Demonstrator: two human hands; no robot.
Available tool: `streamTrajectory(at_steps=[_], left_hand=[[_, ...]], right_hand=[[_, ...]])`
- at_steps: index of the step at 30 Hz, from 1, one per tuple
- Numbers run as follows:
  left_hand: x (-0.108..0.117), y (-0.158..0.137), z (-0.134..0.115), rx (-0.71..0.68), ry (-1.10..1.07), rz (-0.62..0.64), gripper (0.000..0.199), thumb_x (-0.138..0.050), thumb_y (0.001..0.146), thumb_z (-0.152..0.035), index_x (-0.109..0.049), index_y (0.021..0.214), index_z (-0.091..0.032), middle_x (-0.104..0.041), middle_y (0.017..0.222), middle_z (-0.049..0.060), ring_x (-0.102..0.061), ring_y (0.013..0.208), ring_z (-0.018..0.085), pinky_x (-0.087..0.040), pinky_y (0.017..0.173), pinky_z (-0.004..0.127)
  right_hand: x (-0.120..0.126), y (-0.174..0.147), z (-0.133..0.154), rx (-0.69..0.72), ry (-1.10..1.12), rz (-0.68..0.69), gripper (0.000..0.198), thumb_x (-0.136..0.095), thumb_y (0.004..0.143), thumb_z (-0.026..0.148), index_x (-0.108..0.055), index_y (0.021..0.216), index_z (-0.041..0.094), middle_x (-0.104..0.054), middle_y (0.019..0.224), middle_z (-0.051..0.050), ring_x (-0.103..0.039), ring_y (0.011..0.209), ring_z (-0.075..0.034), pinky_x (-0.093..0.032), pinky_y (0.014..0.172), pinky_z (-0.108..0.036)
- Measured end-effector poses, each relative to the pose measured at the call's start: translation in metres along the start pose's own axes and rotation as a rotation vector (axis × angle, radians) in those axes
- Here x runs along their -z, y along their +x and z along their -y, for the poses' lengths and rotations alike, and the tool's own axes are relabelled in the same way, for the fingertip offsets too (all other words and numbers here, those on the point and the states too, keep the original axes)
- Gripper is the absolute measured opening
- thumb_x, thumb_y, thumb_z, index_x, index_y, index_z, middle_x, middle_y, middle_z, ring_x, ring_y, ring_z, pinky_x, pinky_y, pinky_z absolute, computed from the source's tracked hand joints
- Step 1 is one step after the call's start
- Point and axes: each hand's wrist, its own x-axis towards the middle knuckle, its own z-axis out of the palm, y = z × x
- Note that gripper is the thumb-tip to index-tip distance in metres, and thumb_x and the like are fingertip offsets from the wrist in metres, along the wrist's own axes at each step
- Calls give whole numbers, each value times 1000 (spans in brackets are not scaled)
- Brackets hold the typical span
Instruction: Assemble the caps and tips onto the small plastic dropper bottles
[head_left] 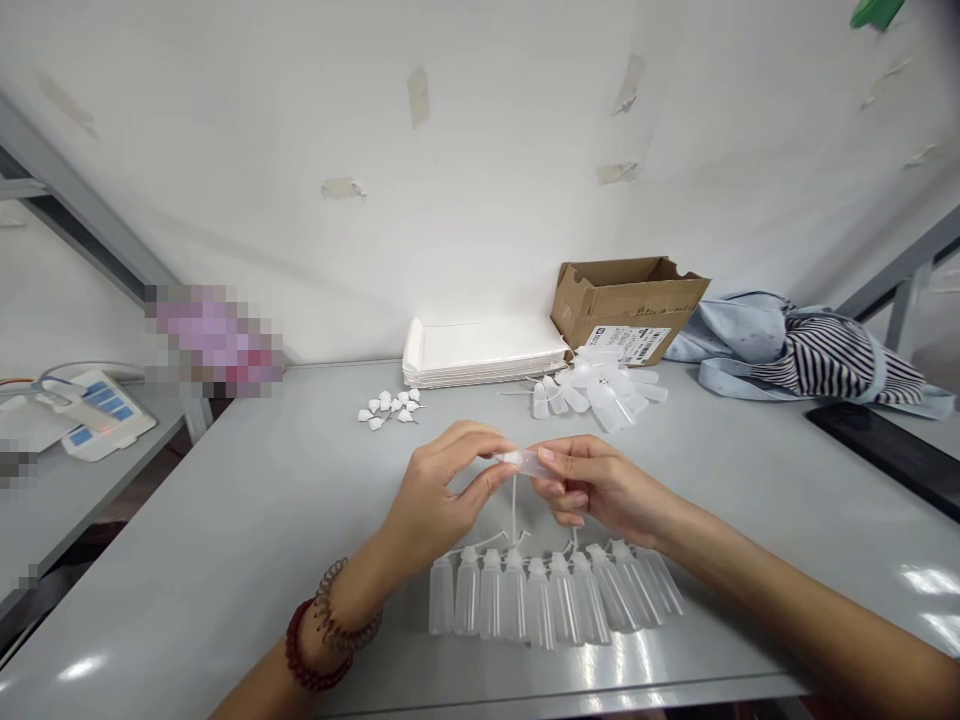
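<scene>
Above the middle of the table, my right hand (592,480) is closed around a small translucent squeeze bottle (531,463). It lies on its side, mouth pointing left. My left hand (439,490) pinches a white cap (511,458) with a thin tip between thumb and index finger, right at the bottle's mouth. How far the cap is screwed on is hidden by the fingers. A thin strap hangs beneath it. Nearer to me, several similar bottles (514,595) lie side by side in a row. Beyond my left hand is a small pile of white needle-tipped caps (386,404).
At the back, a stack of white foam-like sheets (487,350) lies beside an open cardboard box (630,305). More bottles (607,390) are heaped before the box. On the right are a striped and blue cloth bundle (840,355) and a black flat object (885,455).
</scene>
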Motion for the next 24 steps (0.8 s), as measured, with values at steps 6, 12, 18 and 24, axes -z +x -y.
streamTrajectory(at_steps=[6, 12, 18, 24], left_hand=[[0, 3, 2, 473, -145, 71, 43, -36, 92, -46, -58, 72, -16, -54, 63, 0, -49, 56, 12, -43, 55, 23], [0, 5, -2, 559, -270, 247, 46, -43, 88, -48, -51, 57, -16, -45, 50, -3, -45, 48, 10, -41, 50, 22], [-3, -1, -7, 232, -39, 135, 21, -53, 87, -32, -62, 76, -16, -56, 64, -1, -50, 59, 11, -41, 59, 23], [-6, 0, -8, 363, -140, 117, 29, -48, 89, -38, -60, 75, -16, -58, 67, 1, -53, 63, 12, -42, 62, 24]], right_hand=[[0, -1, -7, 695, -1195, -285, 26, -42, 94, 24, -54, 114, 12, -57, 78, -7, -50, 65, -15, -43, 57, -28], [0, 0, -12, 929, -1538, -260, 24, -39, 95, 16, -54, 111, 6, -61, 75, -10, -54, 64, -18, -44, 55, -29], [-1, -7, 3, 384, -764, -176, 26, -45, 94, 32, -64, 98, 16, -57, 72, -1, -49, 60, -11, -40, 55, -24], [0, -4, 7, 89, -233, -96, 31, -52, 88, 41, -63, 82, 13, -33, 56, 6, -27, 44, -6, -28, 41, -21]])
